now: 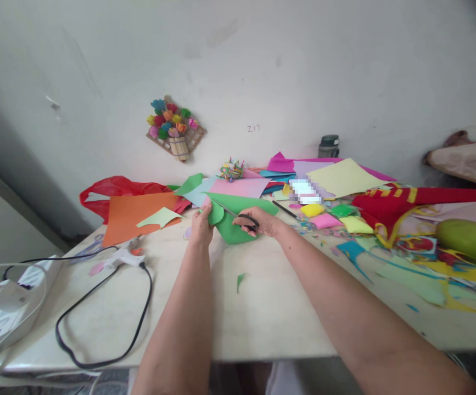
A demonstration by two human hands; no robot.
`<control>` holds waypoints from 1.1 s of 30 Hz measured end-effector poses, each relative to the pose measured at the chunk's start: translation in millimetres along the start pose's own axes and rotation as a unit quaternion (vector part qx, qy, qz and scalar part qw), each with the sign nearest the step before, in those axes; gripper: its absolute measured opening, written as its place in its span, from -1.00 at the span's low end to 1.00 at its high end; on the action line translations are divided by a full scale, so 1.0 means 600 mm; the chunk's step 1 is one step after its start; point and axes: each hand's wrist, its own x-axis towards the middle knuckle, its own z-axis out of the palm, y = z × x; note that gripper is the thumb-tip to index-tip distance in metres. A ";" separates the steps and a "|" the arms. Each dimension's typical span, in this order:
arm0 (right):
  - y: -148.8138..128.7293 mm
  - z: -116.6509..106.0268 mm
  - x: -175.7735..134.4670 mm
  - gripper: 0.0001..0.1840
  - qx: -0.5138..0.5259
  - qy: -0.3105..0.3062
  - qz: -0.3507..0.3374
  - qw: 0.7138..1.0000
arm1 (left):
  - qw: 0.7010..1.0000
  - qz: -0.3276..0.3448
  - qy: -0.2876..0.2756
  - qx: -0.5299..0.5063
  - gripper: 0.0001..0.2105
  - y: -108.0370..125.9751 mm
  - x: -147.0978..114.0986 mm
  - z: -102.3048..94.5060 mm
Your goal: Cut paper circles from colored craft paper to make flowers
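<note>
Where the table (pixel 262 323) comes nearest, a small green scrap (pixel 241 281) lies between the person's forearms, with a black cable (pixel 98 307) looping off to the left. Farther in, the left hand (pixel 201 226) pinches the edge of a green paper sheet (pixel 238 216), while the right hand (pixel 258 220) grips scissors (pixel 238 214), blades seemingly parted on the sheet. Beyond lie orange paper (pixel 134 216) and a red bag (pixel 114 189); paper flowers (pixel 174 129) hang on the wall.
</note>
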 end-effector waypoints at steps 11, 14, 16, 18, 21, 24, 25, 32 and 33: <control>0.008 -0.002 0.007 -0.75 -0.002 0.008 -0.006 1.000 | 0.999 0.006 -0.044 0.019 -0.74 0.003 -0.001 -0.005; 0.012 -0.002 0.011 -0.74 0.011 0.025 -0.014 1.000 | 0.996 -0.021 -0.077 0.042 -0.72 0.003 -0.003 -0.009; 0.014 -0.002 0.014 -0.73 0.019 0.035 -0.023 0.999 | 0.994 -0.032 -0.090 0.055 -0.71 0.003 -0.003 -0.009; 0.016 -0.001 0.017 -0.72 0.023 0.040 -0.030 0.998 | 0.993 -0.024 -0.096 0.060 -0.71 0.001 -0.002 -0.009; 0.018 0.000 0.020 -0.73 0.024 0.047 -0.040 0.998 | 0.994 0.004 -0.094 0.047 -0.72 -0.003 -0.001 -0.005; 0.018 0.002 0.022 -0.72 0.032 0.048 -0.040 0.998 | 0.996 0.024 -0.081 0.028 -0.73 -0.004 0.000 -0.001; 0.018 0.003 0.022 -0.71 0.035 0.047 -0.039 0.997 | 0.996 0.029 -0.078 0.022 -0.74 -0.005 0.000 0.000; 0.013 0.006 0.017 -0.70 0.029 0.049 -0.035 0.998 | 0.997 0.037 -0.063 0.017 -0.74 -0.001 -0.003 0.006; 0.012 0.007 0.016 -0.71 0.027 0.048 -0.033 0.998 | 0.997 0.036 -0.058 0.021 -0.73 0.000 -0.004 0.008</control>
